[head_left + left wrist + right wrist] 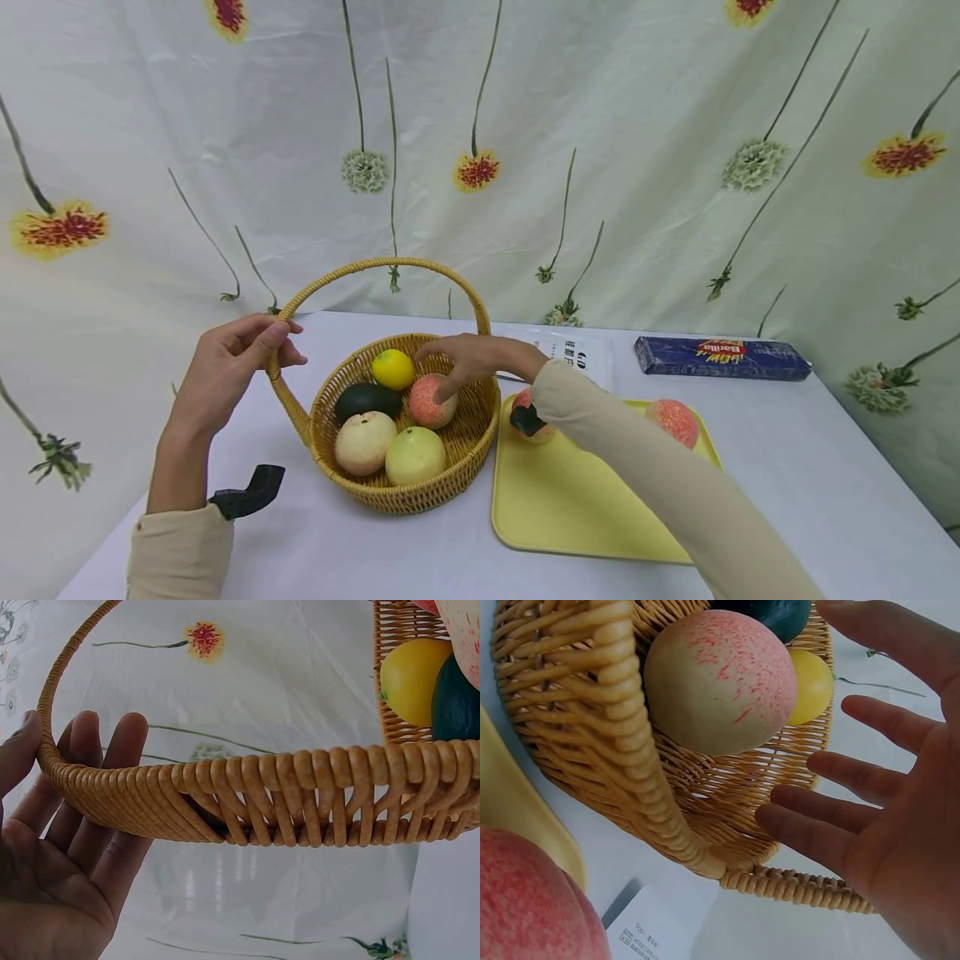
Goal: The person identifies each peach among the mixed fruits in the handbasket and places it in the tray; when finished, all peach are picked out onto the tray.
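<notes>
A wicker basket (405, 498) stands on the white table with a lemon (393, 368), a dark avocado (367, 400), a speckled peach (431, 404) and two pale fruits inside. My left hand (281, 343) holds the arched handle (375, 265) at its left end, thumb on one side (22, 742) and fingers behind it. My right hand (450, 367) hovers over the basket with fingers spread. In the right wrist view those fingers (840, 769) are apart from the peach (720, 679).
A yellow tray (585, 517) lies right of the basket with a peach (675, 421) on it and another (528, 433) partly hidden by my right wrist. A blue box (720, 357) and a white packet (581, 354) lie behind. A flowered cloth hangs at the back.
</notes>
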`<state>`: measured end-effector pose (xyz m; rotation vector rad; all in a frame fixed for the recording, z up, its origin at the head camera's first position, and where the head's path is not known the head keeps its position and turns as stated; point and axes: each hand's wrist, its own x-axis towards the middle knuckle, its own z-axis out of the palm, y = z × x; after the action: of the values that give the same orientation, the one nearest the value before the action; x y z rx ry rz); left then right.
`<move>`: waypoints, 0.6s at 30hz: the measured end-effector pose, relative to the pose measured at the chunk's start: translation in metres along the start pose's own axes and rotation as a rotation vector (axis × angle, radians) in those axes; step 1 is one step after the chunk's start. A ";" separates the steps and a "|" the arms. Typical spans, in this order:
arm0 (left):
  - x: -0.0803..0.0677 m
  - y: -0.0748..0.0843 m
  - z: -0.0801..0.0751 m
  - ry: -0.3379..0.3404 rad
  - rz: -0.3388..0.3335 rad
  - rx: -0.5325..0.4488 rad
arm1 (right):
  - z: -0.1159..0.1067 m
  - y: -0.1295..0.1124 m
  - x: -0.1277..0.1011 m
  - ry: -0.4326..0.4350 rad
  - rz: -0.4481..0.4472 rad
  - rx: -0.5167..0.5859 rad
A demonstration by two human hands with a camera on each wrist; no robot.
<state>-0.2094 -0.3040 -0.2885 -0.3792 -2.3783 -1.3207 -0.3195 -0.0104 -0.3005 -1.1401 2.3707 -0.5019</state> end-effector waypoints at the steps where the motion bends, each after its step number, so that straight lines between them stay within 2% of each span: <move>1: 0.000 0.000 0.000 0.003 -0.006 -0.002 | 0.001 0.001 0.001 0.000 0.007 0.001; 10: 0.000 -0.001 -0.001 -0.011 0.016 -0.012 | 0.005 0.004 0.009 -0.011 0.058 0.006; 18: 0.000 -0.001 -0.001 -0.012 0.016 -0.022 | 0.009 0.007 0.018 -0.071 0.088 0.030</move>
<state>-0.2097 -0.3056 -0.2883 -0.4127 -2.3674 -1.3416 -0.3290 -0.0220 -0.3154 -1.0191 2.3325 -0.4580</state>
